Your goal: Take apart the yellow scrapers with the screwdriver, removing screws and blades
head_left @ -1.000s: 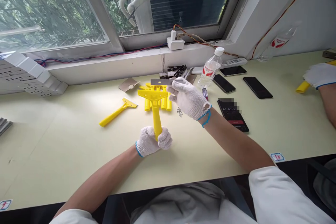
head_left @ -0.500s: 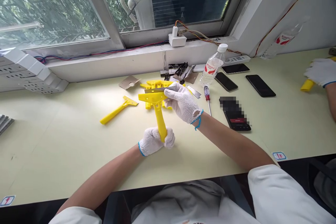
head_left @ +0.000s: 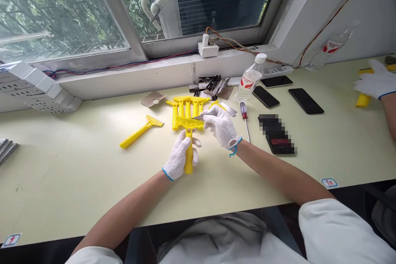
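Note:
Wrapped round the handle of a yellow scraper [head_left: 189,157] is my gloved left hand [head_left: 176,156], with the scraper's wide head pointing away from me. My gloved right hand [head_left: 222,128] pinches a thin metal blade [head_left: 201,117], tilted over the right part of that head. Whether blade and head touch, I cannot tell. Several yellow scrapers [head_left: 185,100] lie side by side just behind, partly covered by my hands. To the left another yellow scraper [head_left: 136,135] lies by itself. Small screws [head_left: 212,131] show beside my right hand, partly hidden by it.
A screwdriver [head_left: 244,112] lies right of my right hand, near a plastic bottle [head_left: 250,77]. Several phones, one a black phone [head_left: 306,101], lie farther right. Blade packets [head_left: 210,84] and a cardboard piece [head_left: 153,99] are at the back. A co-worker's gloved hand [head_left: 378,80] is far right.
The scraper's head has tipped lower and the left hand has moved up its handle. The blade has swung from level to slanted. The co-worker's hand has shifted and spread.

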Demonstrator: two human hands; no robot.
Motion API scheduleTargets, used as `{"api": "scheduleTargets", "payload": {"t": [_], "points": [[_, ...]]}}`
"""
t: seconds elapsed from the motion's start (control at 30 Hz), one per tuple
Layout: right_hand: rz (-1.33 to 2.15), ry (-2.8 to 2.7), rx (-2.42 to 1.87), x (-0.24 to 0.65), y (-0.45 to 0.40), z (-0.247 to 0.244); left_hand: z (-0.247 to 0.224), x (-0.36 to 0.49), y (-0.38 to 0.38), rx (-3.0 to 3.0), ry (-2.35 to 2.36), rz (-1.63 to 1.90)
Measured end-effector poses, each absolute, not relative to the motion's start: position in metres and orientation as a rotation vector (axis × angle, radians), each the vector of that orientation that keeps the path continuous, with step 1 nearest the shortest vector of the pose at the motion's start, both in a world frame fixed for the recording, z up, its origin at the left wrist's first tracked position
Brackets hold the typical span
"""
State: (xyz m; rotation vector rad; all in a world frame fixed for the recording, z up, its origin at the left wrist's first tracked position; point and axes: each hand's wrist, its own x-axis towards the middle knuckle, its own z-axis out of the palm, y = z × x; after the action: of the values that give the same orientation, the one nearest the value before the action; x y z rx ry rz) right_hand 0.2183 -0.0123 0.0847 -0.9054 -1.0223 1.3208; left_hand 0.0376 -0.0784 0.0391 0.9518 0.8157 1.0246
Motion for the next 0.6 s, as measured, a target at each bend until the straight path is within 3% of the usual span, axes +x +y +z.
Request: {"api": "scheduleTargets", "payload": {"t": [0.27,0.6], "points": [[1.260,-0.996,-0.962,0.267,-0.006,0.076,0.032,0.036,-0.078,0.935,0.732,0.875],[1.422,-1.029,-1.015,0.276,-0.020,0.069,0.031,0.040,-0.080,1.050,0.833,0.862]]}}
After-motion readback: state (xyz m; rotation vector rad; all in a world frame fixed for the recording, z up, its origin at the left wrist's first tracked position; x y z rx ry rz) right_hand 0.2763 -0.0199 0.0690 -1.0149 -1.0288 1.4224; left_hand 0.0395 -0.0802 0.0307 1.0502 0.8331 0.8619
